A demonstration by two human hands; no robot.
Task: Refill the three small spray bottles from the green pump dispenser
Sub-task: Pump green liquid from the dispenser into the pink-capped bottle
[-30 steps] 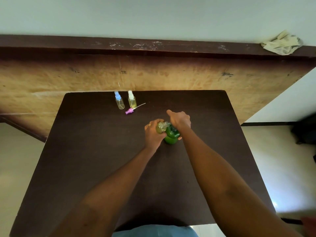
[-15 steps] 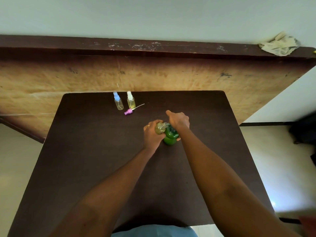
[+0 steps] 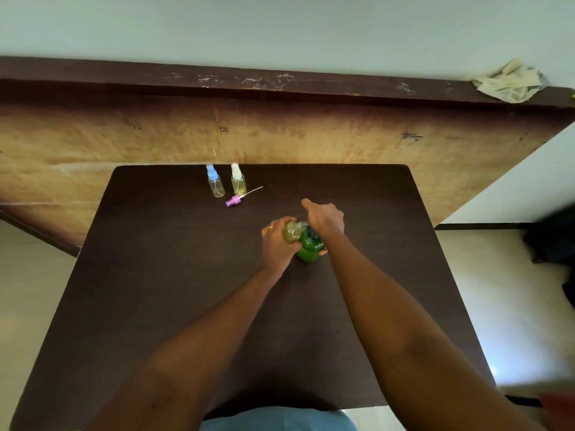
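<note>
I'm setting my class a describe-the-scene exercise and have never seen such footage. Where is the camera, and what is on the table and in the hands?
No machine here: a person works with bare hands. The camera sits on the person's head, looking forward and down, so both arms reach in from below. The left hand grips a small bottle at the spout of the green dispenser; the right hand grips its pump top. Near the far edge of the dark table stand a blue-capped bottle and a white-capped bottle, with a pink spray top lying beside them.
</note>
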